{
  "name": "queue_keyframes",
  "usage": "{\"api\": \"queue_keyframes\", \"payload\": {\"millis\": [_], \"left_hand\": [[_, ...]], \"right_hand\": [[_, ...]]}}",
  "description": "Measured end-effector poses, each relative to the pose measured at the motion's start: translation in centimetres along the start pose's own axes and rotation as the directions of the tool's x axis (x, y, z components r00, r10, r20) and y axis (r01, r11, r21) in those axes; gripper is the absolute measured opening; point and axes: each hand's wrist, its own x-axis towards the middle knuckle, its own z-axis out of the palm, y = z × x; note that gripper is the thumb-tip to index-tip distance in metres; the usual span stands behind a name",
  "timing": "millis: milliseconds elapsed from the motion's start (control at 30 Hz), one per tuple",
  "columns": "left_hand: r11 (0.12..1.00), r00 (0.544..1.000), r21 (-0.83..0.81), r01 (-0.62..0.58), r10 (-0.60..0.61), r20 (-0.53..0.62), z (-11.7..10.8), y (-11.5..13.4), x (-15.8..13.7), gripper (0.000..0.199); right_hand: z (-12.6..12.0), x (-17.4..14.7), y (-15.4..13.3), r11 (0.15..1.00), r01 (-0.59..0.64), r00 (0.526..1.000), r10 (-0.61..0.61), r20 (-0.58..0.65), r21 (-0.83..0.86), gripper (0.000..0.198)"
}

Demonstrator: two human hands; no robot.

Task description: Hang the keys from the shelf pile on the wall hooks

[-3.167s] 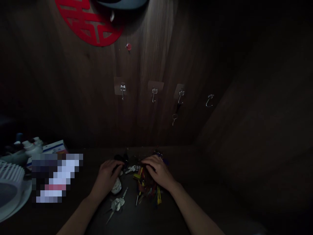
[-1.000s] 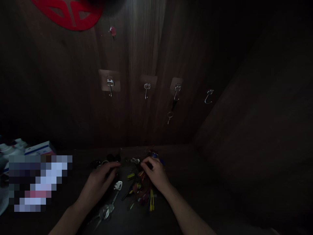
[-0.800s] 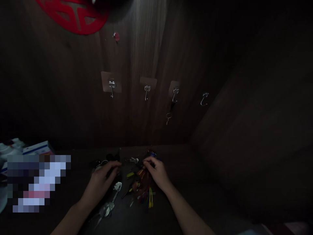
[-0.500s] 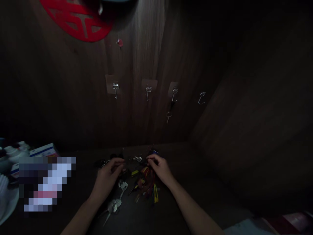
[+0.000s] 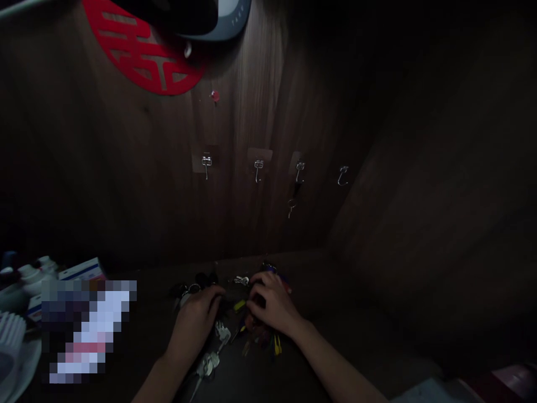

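My left hand (image 5: 196,316) rests low over the keys, its fingers loosely bent and the thumb a little apart from them. Beside and below it lies a string of silver keys (image 5: 210,361); a metal key ring (image 5: 194,288) with dark items shows behind its knuckles. My right hand (image 5: 272,302) arches over a bunch of red and brown tags (image 5: 251,322), thumb and fingers apart. Yellow ties (image 5: 277,345) stick out beneath that hand. Between both hands are a yellow-green tag (image 5: 239,305) and small silver keys (image 5: 241,280). What lies under the palms is hidden in the dim light.
Several metal hooks are on the wooden back wall, including a left hook (image 5: 206,162); a key (image 5: 291,207) hangs from the third hook (image 5: 300,168). Above are a red paper cutout (image 5: 159,73) and a dark cap (image 5: 235,28). White bottles (image 5: 36,277) and boxes stand left.
My right hand has shifted from a pinch near the back of the pile to a spread arch over the red tags. My left hand has moved slightly right. The view has tilted up slightly.
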Motion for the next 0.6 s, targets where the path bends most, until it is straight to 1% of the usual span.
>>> {"api": "queue_keyframes", "payload": {"millis": [100, 167, 233, 333, 433, 533, 600], "left_hand": [[1.0, 1.0, 0.009, 0.008, -0.008, 0.006, 0.1, 0.0, 0.0, 0.023], [1.0, 1.0, 0.012, 0.009, -0.009, 0.003, 0.2, -0.1, 0.0, 0.023], [1.0, 1.0, 0.022, -0.004, 0.004, 0.001, 0.5, -0.4, 0.1, 0.024], [0.998, 0.999, 0.055, -0.034, 0.035, -0.019, 1.0, -0.8, 0.3, 0.025], [0.993, 0.996, 0.089, -0.079, 0.082, -0.034, 1.4, -1.2, 0.4, 0.024], [0.983, 0.99, 0.129, -0.128, 0.135, -0.047, 1.6, -1.5, 0.3, 0.024], [0.976, 0.986, 0.158, -0.152, 0.161, -0.05, 1.8, -1.5, 0.3, 0.024]], "right_hand": [[0.2, 0.0, -0.2, 1.0, -0.012, 0.998, 0.011, 0.059, 0.017, 0.01], [0.1, 0.1, -0.2, 0.998, -0.022, 0.998, 0.018, 0.067, 0.052, 0.013], [-0.1, 0.2, -0.2, 0.994, -0.023, 0.999, 0.019, 0.047, 0.106, 0.015], [-0.5, 0.3, -0.2, 0.972, -0.029, 0.999, 0.037, -0.03, 0.232, 0.016], [-1.0, 0.3, -0.1, 0.911, -0.066, 0.99, 0.112, -0.089, 0.407, 0.013], [-1.5, 0.5, 0.2, 0.822, -0.154, 0.97, 0.232, -0.075, 0.548, 0.008], [-2.1, 1.2, 0.3, 0.757, -0.192, 0.955, 0.29, -0.058, 0.625, 0.009]]}}
